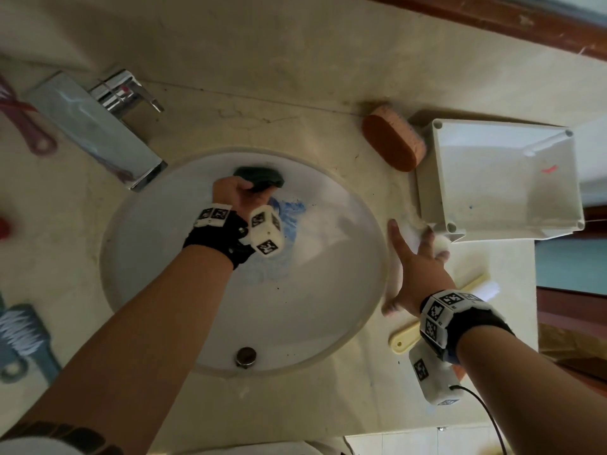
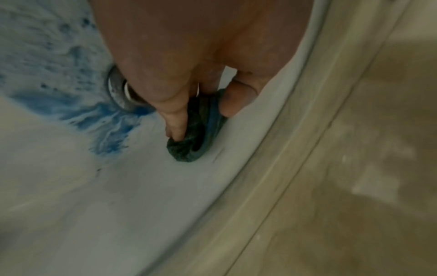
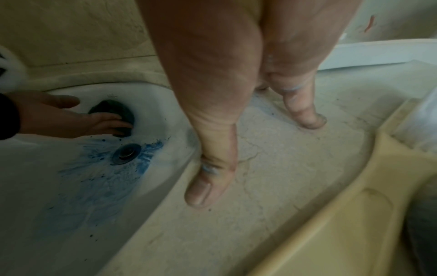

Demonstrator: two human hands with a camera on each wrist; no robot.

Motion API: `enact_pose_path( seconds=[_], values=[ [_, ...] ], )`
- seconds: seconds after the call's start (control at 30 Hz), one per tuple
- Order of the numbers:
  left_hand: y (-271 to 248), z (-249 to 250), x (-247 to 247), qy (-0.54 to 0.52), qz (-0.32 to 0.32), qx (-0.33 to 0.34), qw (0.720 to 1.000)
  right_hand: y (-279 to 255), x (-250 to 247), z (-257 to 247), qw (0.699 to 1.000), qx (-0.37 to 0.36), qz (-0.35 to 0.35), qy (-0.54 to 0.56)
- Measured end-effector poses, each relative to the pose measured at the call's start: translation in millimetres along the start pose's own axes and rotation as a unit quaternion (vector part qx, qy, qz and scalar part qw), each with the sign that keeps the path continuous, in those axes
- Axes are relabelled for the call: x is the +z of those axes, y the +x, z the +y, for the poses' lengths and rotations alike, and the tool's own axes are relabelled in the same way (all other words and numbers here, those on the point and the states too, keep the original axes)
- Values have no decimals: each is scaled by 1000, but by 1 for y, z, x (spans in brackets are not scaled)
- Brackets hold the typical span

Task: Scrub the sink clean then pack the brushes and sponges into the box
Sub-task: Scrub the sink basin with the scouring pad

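One sink [image 1: 138,290], one white box [image 1: 558,205] and three brushes sit on the desk [image 1: 295,93]. The left hand [image 1: 235,195] grips one dark green sponge [image 1: 262,178] against the basin wall; the right hand [image 1: 414,270] lies flat, fingers spread, beside the box.

The left hand [image 1: 237,195] hides half the sponge [image 1: 262,179]; the blue brush [image 1: 23,339] is blurred, cut off.

Beige marble-patterned countertop [image 1: 295,77] with fine dark veins, dimly and evenly lit; a chrome faucet [image 1: 98,126] stands at its upper left; a reddish-brown wooden trim [image 1: 492,18] crosses the upper right corner, with a teal surface [image 1: 571,264] beyond the counter's right edge
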State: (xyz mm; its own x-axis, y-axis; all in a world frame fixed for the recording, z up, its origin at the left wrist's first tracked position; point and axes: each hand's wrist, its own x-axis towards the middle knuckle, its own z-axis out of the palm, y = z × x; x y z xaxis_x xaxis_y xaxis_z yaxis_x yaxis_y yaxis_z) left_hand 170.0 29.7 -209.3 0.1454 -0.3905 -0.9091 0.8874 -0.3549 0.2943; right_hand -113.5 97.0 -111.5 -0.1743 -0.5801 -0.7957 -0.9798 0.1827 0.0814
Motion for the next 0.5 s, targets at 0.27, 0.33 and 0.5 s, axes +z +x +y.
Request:
enact_pose_path(
  seconds=[0.27,0.33,0.5],
  values=[
    [-14,-13,15,-21,4,-12,1000,0,-1,0,1000,1,3,-4],
    [-15,-14,16,-17,5,-14,1000,-1,-1,-1,1000,5,3,-3],
    [-8,17,-12,-40,11,9,999,-1,-1,-2,1000,5,7,-5]
  ],
)
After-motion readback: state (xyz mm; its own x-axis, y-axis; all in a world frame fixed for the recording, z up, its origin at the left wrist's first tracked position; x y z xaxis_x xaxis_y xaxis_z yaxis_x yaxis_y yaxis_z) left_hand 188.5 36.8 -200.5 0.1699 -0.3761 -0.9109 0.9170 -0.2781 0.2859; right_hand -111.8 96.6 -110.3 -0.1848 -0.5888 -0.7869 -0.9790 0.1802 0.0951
